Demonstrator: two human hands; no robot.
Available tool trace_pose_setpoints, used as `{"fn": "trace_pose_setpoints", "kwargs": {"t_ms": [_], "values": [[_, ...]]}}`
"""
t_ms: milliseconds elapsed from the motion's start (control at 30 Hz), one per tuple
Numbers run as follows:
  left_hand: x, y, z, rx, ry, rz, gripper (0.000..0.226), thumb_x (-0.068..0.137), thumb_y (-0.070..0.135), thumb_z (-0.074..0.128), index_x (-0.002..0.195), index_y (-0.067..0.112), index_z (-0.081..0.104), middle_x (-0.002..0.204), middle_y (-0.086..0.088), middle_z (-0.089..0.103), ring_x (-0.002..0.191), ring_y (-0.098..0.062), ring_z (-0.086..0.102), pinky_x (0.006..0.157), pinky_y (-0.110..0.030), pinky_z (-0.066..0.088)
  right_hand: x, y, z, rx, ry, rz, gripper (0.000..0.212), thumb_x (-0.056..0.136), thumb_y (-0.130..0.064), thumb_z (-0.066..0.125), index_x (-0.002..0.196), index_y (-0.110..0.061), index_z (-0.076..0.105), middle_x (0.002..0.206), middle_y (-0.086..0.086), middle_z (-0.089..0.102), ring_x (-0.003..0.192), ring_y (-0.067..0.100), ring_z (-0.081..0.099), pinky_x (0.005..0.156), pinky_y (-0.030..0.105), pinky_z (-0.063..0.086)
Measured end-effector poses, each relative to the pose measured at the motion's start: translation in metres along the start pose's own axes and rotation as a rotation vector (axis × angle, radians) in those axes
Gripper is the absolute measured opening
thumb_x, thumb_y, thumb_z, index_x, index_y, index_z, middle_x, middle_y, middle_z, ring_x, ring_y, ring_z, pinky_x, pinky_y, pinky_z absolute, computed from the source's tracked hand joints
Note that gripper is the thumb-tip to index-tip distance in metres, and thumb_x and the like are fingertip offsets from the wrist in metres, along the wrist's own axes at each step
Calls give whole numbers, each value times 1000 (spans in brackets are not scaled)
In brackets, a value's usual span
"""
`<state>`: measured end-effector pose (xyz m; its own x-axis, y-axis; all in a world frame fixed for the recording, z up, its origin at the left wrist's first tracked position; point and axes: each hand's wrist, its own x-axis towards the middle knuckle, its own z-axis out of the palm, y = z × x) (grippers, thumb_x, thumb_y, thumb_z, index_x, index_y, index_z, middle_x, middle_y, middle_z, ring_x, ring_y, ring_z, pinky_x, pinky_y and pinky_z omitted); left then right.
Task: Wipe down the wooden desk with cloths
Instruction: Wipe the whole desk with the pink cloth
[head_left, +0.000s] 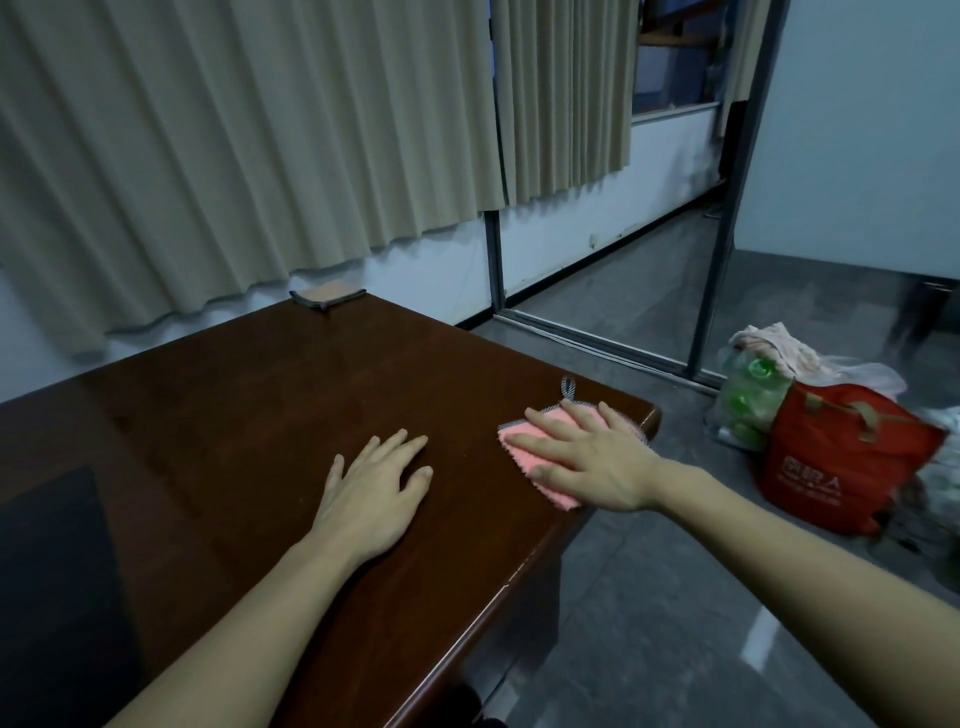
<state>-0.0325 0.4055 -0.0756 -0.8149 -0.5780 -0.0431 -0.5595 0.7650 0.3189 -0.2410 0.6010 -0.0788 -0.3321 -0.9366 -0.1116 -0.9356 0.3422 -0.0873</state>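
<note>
A dark brown wooden desk (249, 395) fills the lower left of the head view. A pink cloth (558, 491) with a grey edge and a small hanging loop lies near the desk's right corner. My right hand (587, 457) presses flat on this cloth with its fingers spread and straight. My left hand (376, 486) rests palm down on the bare wood to the left of the cloth, fingers relaxed. A second folded cloth (328, 294), pinkish with a dark border, lies at the far corner of the desk.
Beige curtains (260, 156) hang behind the desk. On the grey floor to the right stand a red bag (841, 462) and plastic bags with green items (748, 400). A dark mat (52, 587) covers the desk's near left part. A metal door frame (727, 208) stands beyond.
</note>
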Motion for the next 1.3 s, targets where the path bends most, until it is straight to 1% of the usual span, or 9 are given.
{"fn": "trace_pose_setpoints", "kwargs": {"t_ms": [100, 200, 267, 367, 500, 633, 800, 900, 1300], "values": [[0, -5, -5, 11, 6, -17, 52, 107, 52, 31, 158, 41, 26, 168, 13, 15, 156, -13, 6, 126, -50, 0, 17, 28, -4, -9, 20, 75, 71, 78, -86, -8, 147, -67, -2, 168, -18, -5, 156, 27, -4, 122, 61, -4], [-1, -11, -11, 25, 17, -34, 52, 107, 52, 31, 158, 41, 26, 168, 12, 15, 156, -13, 6, 127, -50, 1, 26, 49, -11, 17, -6, 134, 69, 83, -88, 2, 149, -65, -1, 168, -19, -2, 157, 25, -2, 124, 56, 3], [-4, -15, -16, 27, 17, -46, 52, 107, 52, 31, 158, 41, 26, 168, 12, 15, 156, -13, 7, 126, -50, 1, 28, 54, -13, 14, -2, 128, 80, 73, -92, -6, 148, -66, -3, 168, -19, -2, 157, 25, -1, 124, 54, 9], [-12, -21, -23, 31, 26, -53, 52, 107, 51, 31, 158, 41, 26, 168, 12, 15, 156, -13, 7, 126, -50, 1, 26, 48, -14, -1, -18, 134, 75, 77, -86, -9, 148, -64, -6, 169, -16, -5, 157, 26, -5, 124, 55, 3], [-22, -32, -28, 47, 20, -61, 52, 107, 52, 31, 158, 41, 25, 168, 12, 15, 156, -13, 6, 126, -51, 2, 17, 28, -7, -9, -42, 56, 82, 54, -94, -28, 133, -74, -21, 167, -19, -12, 156, 28, -10, 122, 60, -6], [-27, -42, -29, 47, 23, -78, 52, 107, 52, 30, 158, 42, 25, 168, 13, 15, 156, -13, 6, 126, -52, 2, 3, -11, -1, -50, -62, -50, 59, 74, -83, -18, 132, -74, -24, 164, -20, -19, 154, 28, -15, 121, 59, -12], [-27, -49, -29, 79, 43, -101, 53, 107, 53, 29, 158, 41, 24, 168, 12, 15, 156, -15, 6, 125, -54, 0, -5, -57, 4, -52, -73, -155, 58, 92, -71, 1, 149, -65, -10, 165, -18, -20, 153, 26, -22, 120, 58, -17], [-24, -52, -33, 100, 68, -135, 54, 106, 54, 28, 158, 41, 24, 168, 12, 15, 157, -16, 4, 125, -56, 0, 9, -58, 0, -31, -106, -150, 63, 87, -76, -1, 149, -65, -10, 165, -19, -20, 153, 26, -22, 120, 59, -17], [-34, -85, -48, 60, 47, -163, 53, 107, 54, 29, 158, 42, 25, 169, 13, 13, 156, -15, 3, 125, -55, 0, 136, -62, -21, -30, -121, 117, 58, 102, -66, 12, 155, -54, -8, 169, -10, -14, 154, 39, -14, 114, 74, -8]]}}
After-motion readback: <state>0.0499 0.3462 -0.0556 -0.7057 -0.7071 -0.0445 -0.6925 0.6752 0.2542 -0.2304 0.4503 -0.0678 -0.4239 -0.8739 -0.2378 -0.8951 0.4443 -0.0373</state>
